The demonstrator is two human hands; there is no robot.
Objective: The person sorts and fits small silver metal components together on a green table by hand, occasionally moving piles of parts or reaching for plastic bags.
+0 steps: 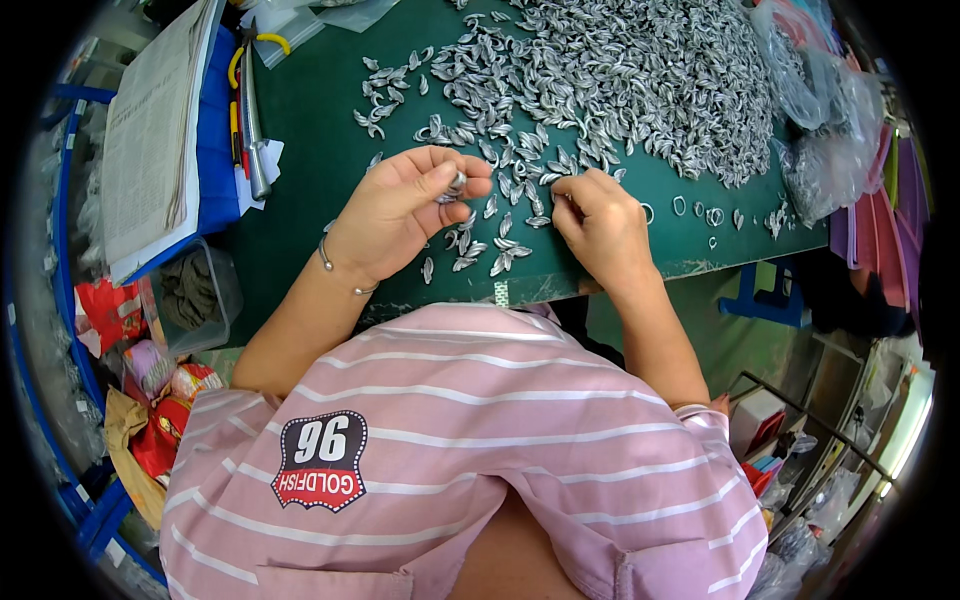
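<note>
My left hand (pixel 400 205) is raised a little above the green tabletop, its fingers curled round a few small silver leaf-shaped metal pieces (pixel 455 186). To its right, my right hand (pixel 608 225) rests low at the near edge of the scattered pieces, thumb and forefinger pressed together. Whatever lies between those fingertips is too small and covered to make out. Loose leaf-shaped pieces (pixel 510 185) lie on the table between both hands. Beyond them spreads a big heap of the same silver pieces (pixel 640 80).
Metal rings (pixel 714 216) lie right of my right hand on the green table (pixel 320 110). Clear plastic bags (pixel 825 150) crowd the right edge. At the left are yellow-handled pliers (pixel 250 50), a newspaper (pixel 150 140) and a clear plastic bin (pixel 215 300) with dark cloth.
</note>
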